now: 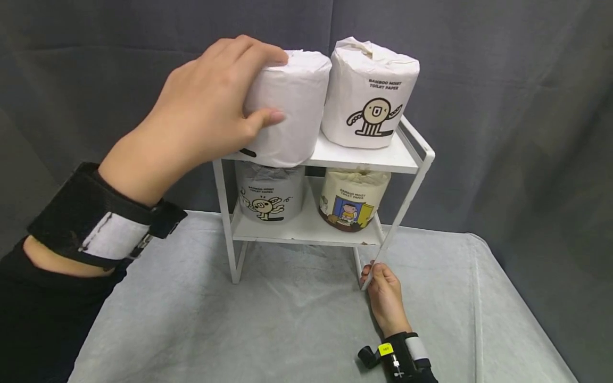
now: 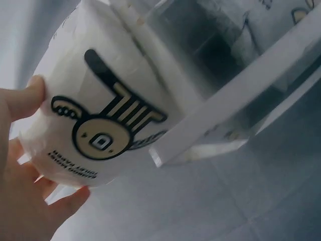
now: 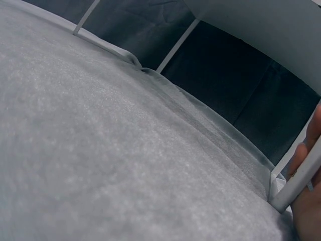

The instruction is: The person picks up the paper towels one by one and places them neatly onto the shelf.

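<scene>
On the upper board of a small white two-tier shelf [image 1: 359, 154], my left hand [image 1: 206, 101] grips a white-wrapped toilet paper roll [image 1: 299, 114] at the left end. Its fingers lie over the top and far side, the thumb across the near side. In the left wrist view, a printed cartoon figure [image 2: 103, 135] shows on that roll. Low at the front right, my right hand [image 1: 387, 298] holds the shelf's leg [image 1: 402, 210] near its foot. Right of the gripped roll stands a second white roll [image 1: 375, 101], marked "Bamboo Moist Toilet Paper".
Below, the lower board [image 1: 299, 234] carries a greyish roll [image 1: 270, 194] at left and a cream roll [image 1: 354, 199] with a coloured picture at right. The shelf stands on a grey cloth-covered table [image 1: 268, 319]. Dark grey curtain [image 1: 503, 117] hangs behind.
</scene>
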The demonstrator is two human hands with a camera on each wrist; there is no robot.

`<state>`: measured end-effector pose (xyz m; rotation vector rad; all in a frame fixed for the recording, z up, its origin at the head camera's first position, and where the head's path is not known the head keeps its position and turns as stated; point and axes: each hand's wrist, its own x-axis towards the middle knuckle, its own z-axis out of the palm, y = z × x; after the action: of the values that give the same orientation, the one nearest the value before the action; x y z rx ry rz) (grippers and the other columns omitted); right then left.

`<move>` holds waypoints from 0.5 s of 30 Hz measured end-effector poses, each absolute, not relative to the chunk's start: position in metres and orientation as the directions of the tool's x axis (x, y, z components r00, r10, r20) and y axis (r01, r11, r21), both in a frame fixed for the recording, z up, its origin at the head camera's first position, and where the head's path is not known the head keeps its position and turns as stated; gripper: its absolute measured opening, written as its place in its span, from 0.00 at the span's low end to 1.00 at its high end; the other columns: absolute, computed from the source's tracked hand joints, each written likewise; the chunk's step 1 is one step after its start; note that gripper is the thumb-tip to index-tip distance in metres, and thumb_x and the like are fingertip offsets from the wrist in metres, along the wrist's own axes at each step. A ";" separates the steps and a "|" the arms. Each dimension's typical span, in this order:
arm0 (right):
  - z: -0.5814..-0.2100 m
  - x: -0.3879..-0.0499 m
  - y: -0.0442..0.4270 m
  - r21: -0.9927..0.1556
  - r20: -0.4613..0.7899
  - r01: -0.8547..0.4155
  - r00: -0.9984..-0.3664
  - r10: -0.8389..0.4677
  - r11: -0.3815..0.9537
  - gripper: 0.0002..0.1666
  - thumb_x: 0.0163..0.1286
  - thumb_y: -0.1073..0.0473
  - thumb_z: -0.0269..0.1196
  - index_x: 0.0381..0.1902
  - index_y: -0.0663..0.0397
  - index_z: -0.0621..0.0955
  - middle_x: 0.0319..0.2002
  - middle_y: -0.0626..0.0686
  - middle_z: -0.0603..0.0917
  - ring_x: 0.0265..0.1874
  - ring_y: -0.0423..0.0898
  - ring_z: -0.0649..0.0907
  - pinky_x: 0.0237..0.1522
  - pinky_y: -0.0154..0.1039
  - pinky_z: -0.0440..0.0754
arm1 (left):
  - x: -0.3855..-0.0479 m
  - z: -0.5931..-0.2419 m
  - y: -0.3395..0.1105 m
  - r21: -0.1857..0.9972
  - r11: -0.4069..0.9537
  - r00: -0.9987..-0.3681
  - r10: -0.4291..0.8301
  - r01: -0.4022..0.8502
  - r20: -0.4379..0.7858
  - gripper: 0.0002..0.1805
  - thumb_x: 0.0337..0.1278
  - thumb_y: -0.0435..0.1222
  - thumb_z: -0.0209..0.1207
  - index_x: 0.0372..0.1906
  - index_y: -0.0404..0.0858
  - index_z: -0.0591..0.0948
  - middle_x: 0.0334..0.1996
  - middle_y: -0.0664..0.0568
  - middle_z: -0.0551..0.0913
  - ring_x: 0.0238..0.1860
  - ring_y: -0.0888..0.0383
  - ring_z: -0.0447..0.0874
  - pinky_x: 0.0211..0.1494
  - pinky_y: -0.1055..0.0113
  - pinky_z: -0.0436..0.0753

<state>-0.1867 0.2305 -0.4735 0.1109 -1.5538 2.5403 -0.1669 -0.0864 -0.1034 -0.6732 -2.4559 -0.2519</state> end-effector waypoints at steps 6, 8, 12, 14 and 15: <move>-0.474 -0.186 0.231 -0.879 0.145 -0.175 -0.984 0.100 -0.443 0.14 0.74 0.51 0.54 0.32 0.49 0.82 0.29 0.45 0.81 0.30 0.39 0.80 0.40 0.30 0.77 | -0.175 -0.113 -0.082 0.055 0.847 -0.664 0.373 0.529 0.647 0.29 0.63 0.49 0.64 0.67 0.48 0.73 0.63 0.53 0.74 0.67 0.52 0.68 0.50 0.41 0.77; -0.474 -0.186 0.231 -0.879 0.147 -0.177 -0.984 0.103 -0.443 0.14 0.74 0.50 0.54 0.32 0.49 0.81 0.29 0.46 0.81 0.29 0.39 0.80 0.40 0.30 0.77 | -0.179 -0.115 -0.080 0.048 0.843 -0.650 0.375 0.536 0.661 0.29 0.64 0.49 0.63 0.67 0.47 0.73 0.62 0.52 0.74 0.67 0.52 0.67 0.50 0.42 0.77; -0.474 -0.186 0.231 -0.877 0.146 -0.177 -0.984 0.104 -0.446 0.14 0.74 0.50 0.55 0.32 0.48 0.81 0.29 0.46 0.81 0.29 0.39 0.80 0.40 0.30 0.77 | -0.186 -0.118 -0.076 0.036 0.836 -0.633 0.386 0.548 0.672 0.29 0.65 0.49 0.62 0.67 0.46 0.72 0.62 0.50 0.74 0.68 0.52 0.66 0.53 0.43 0.78; -0.474 -0.186 0.231 -0.877 0.146 -0.175 -0.984 0.100 -0.448 0.14 0.74 0.50 0.55 0.32 0.48 0.81 0.29 0.46 0.81 0.29 0.39 0.80 0.40 0.31 0.77 | -0.189 -0.119 -0.074 0.038 0.834 -0.631 0.385 0.550 0.673 0.29 0.65 0.49 0.62 0.68 0.46 0.72 0.62 0.50 0.74 0.68 0.52 0.66 0.53 0.43 0.78; -0.474 -0.186 0.231 -0.876 0.146 -0.176 -0.984 0.100 -0.450 0.14 0.74 0.50 0.55 0.33 0.48 0.81 0.29 0.46 0.81 0.29 0.39 0.80 0.40 0.31 0.77 | -0.190 -0.119 -0.073 0.042 0.835 -0.634 0.383 0.548 0.672 0.29 0.66 0.50 0.61 0.68 0.46 0.72 0.63 0.50 0.73 0.68 0.52 0.66 0.53 0.43 0.78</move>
<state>-0.1861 0.2306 -0.4743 0.1096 -1.5491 2.5425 -0.1900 -0.0734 -0.1191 -0.6763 -2.3321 -0.3172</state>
